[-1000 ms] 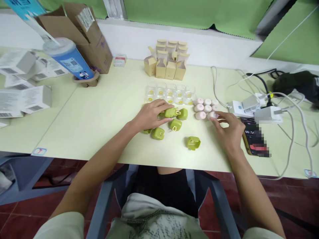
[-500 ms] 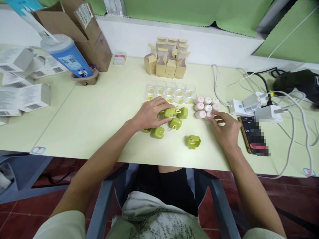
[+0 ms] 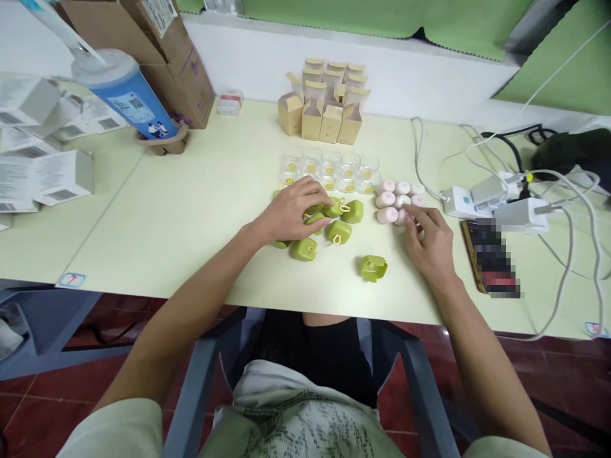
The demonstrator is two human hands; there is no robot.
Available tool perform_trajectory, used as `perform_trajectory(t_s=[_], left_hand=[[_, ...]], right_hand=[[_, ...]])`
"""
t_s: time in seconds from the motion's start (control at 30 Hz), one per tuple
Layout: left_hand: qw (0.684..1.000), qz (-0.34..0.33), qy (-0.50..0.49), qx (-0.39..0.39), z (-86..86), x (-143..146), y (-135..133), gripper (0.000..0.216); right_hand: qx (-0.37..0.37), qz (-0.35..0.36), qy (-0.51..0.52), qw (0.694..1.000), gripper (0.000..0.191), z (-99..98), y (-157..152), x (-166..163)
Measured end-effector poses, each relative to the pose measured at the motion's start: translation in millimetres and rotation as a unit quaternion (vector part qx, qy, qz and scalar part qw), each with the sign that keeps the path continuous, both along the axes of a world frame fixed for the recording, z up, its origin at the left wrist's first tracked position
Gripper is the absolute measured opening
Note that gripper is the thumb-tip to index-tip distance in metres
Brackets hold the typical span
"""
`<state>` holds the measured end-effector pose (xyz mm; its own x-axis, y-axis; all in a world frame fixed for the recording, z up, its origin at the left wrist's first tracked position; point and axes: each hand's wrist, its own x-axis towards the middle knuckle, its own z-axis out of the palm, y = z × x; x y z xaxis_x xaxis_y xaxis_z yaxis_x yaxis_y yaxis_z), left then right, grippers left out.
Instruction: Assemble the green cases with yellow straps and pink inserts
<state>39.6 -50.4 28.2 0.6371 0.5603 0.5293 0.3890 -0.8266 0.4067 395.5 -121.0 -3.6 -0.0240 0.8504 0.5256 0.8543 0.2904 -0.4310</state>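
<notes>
My left hand (image 3: pixel 292 208) rests over a cluster of small green cases (image 3: pixel 340 230) on the pale table (image 3: pixel 181 210), fingers curled round one green case (image 3: pixel 334 207) at the top of the cluster. One open green case (image 3: pixel 373 268) lies apart, nearer the table's front edge. My right hand (image 3: pixel 431 245) reaches into a group of small pink oval pieces (image 3: pixel 387 200), its fingertips pinched on the nearest pink piece (image 3: pixel 403 218). Behind both groups stands a row of clear plastic cups (image 3: pixel 329 170) with yellow marks.
Small tan cartons (image 3: pixel 324 105) stand at the back middle. A blue cylinder (image 3: pixel 125 100) and a cardboard box (image 3: pixel 172 57) are at back left, white printed boxes (image 3: pixel 45 178) at far left. A phone (image 3: pixel 491 257), chargers (image 3: pixel 496 200) and cables lie right.
My right hand has slid left and closed its fingers on a pink piece at the group's near edge. My left hand has tightened on the green case. The view has tilted slightly.
</notes>
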Motion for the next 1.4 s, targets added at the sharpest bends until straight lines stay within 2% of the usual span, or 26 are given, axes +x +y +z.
perform_trajectory(t_s=[0.27, 0.63, 0.7, 0.8, 0.87, 0.97, 1.07, 1.13, 1.2, 1.33, 1.4], left_hand=[[0.999, 0.018, -0.024, -0.012, -1.8, 1.6, 1.8, 0.022], [0.999, 0.026, -0.044, -0.001, -2.3, 3.2, 2.2, 0.019], [0.997, 0.048, -0.062, 0.007, -0.9, 2.7, 2.8, 0.019], [0.989, 0.098, -0.107, 0.012, 0.8, 0.8, 5.4, 0.022], [0.984, 0.121, -0.13, 0.009, 1.2, -0.7, 7.7, 0.023], [0.98, 0.144, -0.139, -0.002, 0.4, -2.6, 10.8, 0.022], [0.977, 0.165, -0.137, -0.007, -1.5, -4.5, 13.5, 0.022], [0.976, 0.174, -0.131, -0.005, -3.5, -6.5, 16.1, 0.022], [0.978, 0.172, -0.119, -0.006, -5.8, -9.2, 19.7, 0.022], [0.982, 0.158, -0.107, -0.012, -6.7, -13.4, 22.9, 0.022], [0.981, 0.155, -0.116, 0.002, -2.7, -12.4, 18.2, 0.024]], right_hand=[[-0.021, -0.002, -0.003, 1.0, 0.05, -10.6, 4.7, 7.8], [0.004, -0.019, 0.022, 1.0, 0.034, -6.0, 6.8, 3.1], [0.013, -0.023, 0.024, 0.999, 0.034, -4.4, 4.3, 3.4], [0.072, -0.03, 0.015, 0.997, 0.031, 6.6, 1.2, -0.7], [0.102, 0.004, -0.004, 0.995, 0.025, 20.6, 5.0, -10.9], [0.061, 0.132, -0.058, 0.988, 0.022, 45.3, 24.2, -37.4], [-0.005, 0.224, -0.139, 0.965, 0.04, 61.6, 49.7, -62.3], [-0.04, 0.248, -0.194, 0.948, 0.057, 62.6, 60.6, -69.6], [-0.057, 0.25, -0.221, 0.941, 0.063, 56.0, 63.4, -68.8], [-0.035, 0.251, -0.182, 0.95, 0.043, 37.9, 53.1, -57.0], [-0.003, 0.226, -0.12, 0.967, 0.042, 35.5, 46.3, -54.0]])
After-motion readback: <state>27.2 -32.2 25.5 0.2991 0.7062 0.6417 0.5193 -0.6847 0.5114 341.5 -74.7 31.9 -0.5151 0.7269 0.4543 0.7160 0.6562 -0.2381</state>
